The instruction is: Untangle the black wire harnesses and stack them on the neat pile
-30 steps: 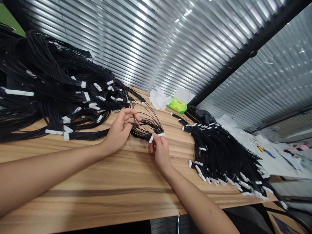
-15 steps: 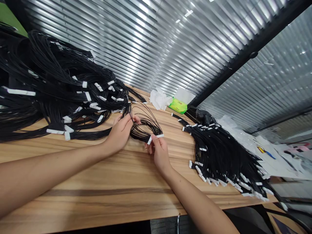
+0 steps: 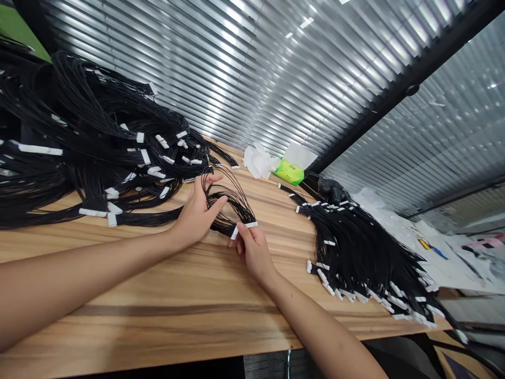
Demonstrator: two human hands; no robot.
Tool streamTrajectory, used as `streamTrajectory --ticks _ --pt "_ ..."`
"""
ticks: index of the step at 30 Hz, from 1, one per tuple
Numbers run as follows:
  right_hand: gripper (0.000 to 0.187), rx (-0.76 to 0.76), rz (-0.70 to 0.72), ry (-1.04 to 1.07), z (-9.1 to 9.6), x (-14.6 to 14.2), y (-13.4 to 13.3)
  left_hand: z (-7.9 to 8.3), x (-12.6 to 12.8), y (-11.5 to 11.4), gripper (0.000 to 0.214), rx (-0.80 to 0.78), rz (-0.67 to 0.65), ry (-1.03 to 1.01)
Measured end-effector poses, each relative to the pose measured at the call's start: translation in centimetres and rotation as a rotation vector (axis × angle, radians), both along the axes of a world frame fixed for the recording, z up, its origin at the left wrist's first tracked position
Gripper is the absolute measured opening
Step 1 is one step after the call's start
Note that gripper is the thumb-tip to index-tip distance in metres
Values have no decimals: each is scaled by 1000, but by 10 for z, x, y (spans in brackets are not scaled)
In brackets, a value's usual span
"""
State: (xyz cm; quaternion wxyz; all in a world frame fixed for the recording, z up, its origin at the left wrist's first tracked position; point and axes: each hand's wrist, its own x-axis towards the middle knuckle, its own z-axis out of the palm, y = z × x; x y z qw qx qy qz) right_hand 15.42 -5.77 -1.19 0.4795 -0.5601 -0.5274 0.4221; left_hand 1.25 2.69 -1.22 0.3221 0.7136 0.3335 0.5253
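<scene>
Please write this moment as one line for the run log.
left hand: grips looped wire bundle | right hand: pinches white connectors | surface: wooden table | nearby: large wire heap at left, wire pile at right

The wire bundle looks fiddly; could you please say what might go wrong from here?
Loose strands of the wire bundle fan past the left hand and may kink. They lie near the large wire pile and could snag. The right hand pinches only the white connectors; tugging may strain them.
</scene>
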Motion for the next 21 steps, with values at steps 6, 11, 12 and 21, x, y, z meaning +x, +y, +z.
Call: streamTrajectory --ticks 6,11,12,21 --pt "50 -37 35 -23 -2 0 1 10 -4 -14 47 168 -83 163" --pt "51 -49 90 -40 0 0 0 9 -7 -20 57 260 -186 309" --pt "51 -47 94 -47 0 0 0 8 -8 -20 56 259 -210 327" --pt "42 -45 116 -11 -6 0 1 6 -7 -21 50 337 -341 436"
